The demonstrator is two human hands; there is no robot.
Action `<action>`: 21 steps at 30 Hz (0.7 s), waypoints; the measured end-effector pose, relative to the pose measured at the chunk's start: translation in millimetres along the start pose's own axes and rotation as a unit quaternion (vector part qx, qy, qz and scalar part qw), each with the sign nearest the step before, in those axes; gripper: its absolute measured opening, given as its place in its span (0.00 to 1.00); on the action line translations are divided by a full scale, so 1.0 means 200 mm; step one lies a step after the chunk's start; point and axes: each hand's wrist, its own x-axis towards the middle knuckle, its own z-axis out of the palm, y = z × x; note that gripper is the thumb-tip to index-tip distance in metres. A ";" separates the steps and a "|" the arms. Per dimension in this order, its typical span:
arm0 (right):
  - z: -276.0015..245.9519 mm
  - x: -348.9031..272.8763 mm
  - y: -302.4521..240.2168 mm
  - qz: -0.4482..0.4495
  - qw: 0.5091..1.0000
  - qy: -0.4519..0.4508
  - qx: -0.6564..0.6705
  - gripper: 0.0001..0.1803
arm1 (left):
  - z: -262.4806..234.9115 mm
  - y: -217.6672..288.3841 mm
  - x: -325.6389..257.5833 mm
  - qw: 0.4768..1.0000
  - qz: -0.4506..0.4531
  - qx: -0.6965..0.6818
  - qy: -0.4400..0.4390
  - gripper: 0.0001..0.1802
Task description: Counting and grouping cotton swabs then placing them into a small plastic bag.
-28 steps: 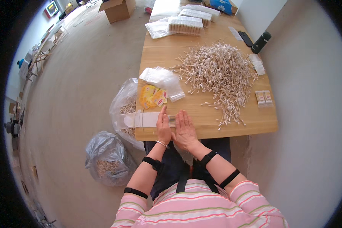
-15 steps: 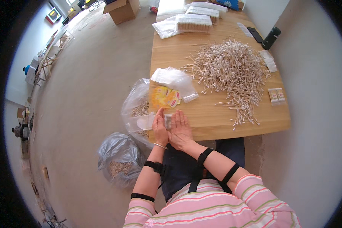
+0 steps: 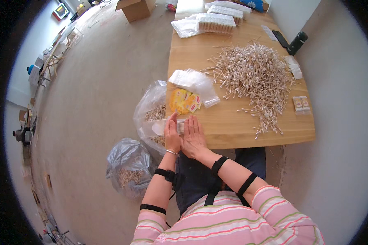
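Flanking a row of thin, pale sticks (image 3: 181, 127), the bare left hand (image 3: 172, 135) and right hand (image 3: 194, 137) are being held straight, fingers together.

The left hand (image 3: 172, 136) and right hand (image 3: 193, 137) partly hide the swabs (image 3: 181, 126) between them. The top edge cuts off the cardboard box (image 3: 138, 11).

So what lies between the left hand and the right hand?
The head view shows a row of thin sticks, apparently cotton swabs, between the left hand and the right hand.
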 end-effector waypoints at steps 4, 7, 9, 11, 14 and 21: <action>-0.01 -0.01 -0.01 -0.022 1.000 -0.004 -0.003 0.40 | -0.03 -0.02 -0.01 0.999 0.016 0.026 0.013 0.22; -0.01 -0.02 -0.01 -0.036 0.999 -0.017 0.000 0.41 | -0.04 0.01 -0.02 0.999 0.010 0.032 0.015 0.21; -0.01 -0.02 -0.01 -0.044 0.999 -0.025 -0.010 0.42 | -0.03 0.05 -0.03 0.997 0.012 0.072 0.004 0.20; 0.01 -0.02 -0.01 -0.035 0.999 -0.017 -0.014 0.43 | -0.04 0.11 -0.04 0.994 0.014 0.113 -0.007 0.20; 0.01 -0.01 -0.04 -0.037 0.999 -0.022 0.012 0.45 | -0.19 0.22 -0.01 0.912 0.169 0.367 -0.074 0.30; 0.02 0.01 -0.07 -0.033 0.999 -0.007 0.016 0.47 | -0.38 0.37 0.13 0.729 0.121 0.639 -0.213 0.36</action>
